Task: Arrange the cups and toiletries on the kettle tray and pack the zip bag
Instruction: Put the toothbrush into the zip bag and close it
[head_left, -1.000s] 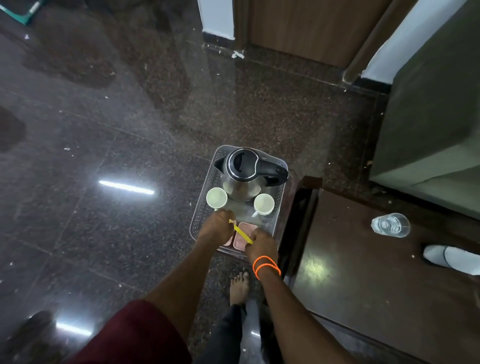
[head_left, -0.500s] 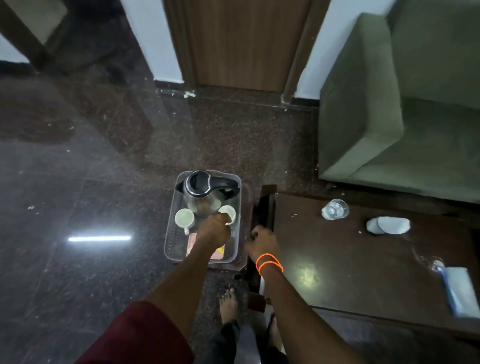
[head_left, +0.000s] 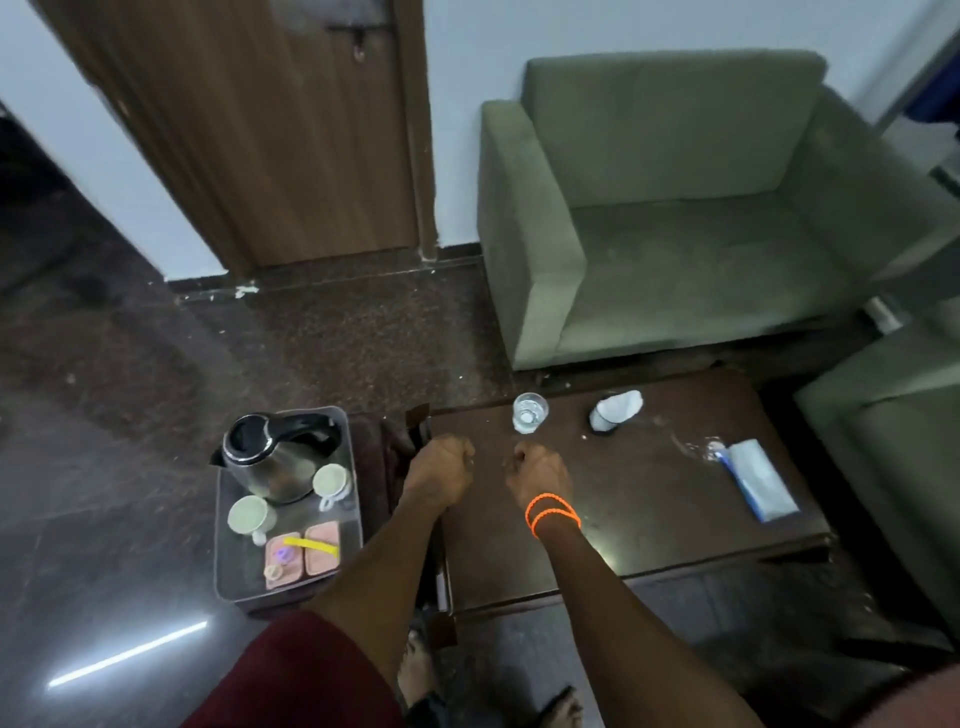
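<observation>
Kettle tray (head_left: 228, 582) at lower left looks arranged with cups and toiletries; both empty hands' fingers curl above the bench (head_left: 649, 519), zip bag (head_left: 761, 480) unpacked at right.

Kettle tray (head_left: 226, 525): clear plastic, on floor left of worktop; steel kettle (head_left: 275, 457) upright at far end; two white cups (head_left: 248, 514) (head_left: 331, 480) upright just beside kettle; two pink sachets (head_left: 322, 545) with yellow stick (head_left: 310, 545) at near end. Zip bag (head_left: 761, 480): flat, blue-edged, on worktop, right side
</observation>
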